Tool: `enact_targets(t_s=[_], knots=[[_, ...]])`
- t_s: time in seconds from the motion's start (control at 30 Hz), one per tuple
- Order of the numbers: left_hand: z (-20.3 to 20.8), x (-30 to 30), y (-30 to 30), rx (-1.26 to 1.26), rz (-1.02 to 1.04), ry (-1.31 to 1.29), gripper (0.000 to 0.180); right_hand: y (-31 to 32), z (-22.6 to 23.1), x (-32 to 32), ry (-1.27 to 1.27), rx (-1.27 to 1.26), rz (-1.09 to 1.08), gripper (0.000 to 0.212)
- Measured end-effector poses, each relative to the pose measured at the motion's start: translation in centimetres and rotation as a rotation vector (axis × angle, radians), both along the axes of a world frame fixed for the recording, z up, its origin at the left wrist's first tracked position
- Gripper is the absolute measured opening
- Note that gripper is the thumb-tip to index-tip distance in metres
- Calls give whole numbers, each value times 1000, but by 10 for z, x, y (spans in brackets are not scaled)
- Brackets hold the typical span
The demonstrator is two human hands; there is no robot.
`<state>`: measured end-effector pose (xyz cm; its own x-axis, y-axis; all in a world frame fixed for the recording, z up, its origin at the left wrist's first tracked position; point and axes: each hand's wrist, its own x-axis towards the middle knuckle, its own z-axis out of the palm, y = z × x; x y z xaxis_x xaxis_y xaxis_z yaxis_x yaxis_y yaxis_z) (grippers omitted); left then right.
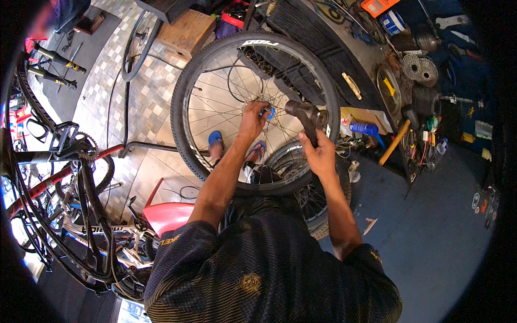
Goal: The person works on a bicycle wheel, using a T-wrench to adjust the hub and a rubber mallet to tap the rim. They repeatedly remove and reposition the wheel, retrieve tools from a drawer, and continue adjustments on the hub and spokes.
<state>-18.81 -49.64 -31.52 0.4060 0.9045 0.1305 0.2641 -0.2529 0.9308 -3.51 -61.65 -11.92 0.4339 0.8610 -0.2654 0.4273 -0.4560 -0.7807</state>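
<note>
A bicycle wheel (183, 91) with a black tyre stands in front of me, its spokes spread around the hub in the middle. Close by the hub, my left hand (252, 119) is closed, pinching a small blue part (271, 113) whose exact kind I cannot make out. My right hand (322, 155) grips the dark handle of a mallet (305, 114). The mallet's thick head is over the spokes, just right of the blue part and apart from it. Fingers cover part of the hub.
Bike frames (86, 161) crowd the left side, near a red curved piece (167, 217). Another wheel (318, 207) lies below the first. At right, a cluttered bench holds a blue bottle (364, 128), a wooden-handled hammer (396, 141) and sprockets (419, 69). A wooden box (183, 33) is beyond.
</note>
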Motion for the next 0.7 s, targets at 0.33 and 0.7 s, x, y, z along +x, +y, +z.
enact_targets(t_s=[0.33, 0.7], knots=[[-1, -1, 3, 49, -7, 39, 31, 35, 1, -6, -394, -154, 346, 38], [2, -4, 6, 31, -27, 68, 28, 50, 3, -16, -412, -296, 348, 36]])
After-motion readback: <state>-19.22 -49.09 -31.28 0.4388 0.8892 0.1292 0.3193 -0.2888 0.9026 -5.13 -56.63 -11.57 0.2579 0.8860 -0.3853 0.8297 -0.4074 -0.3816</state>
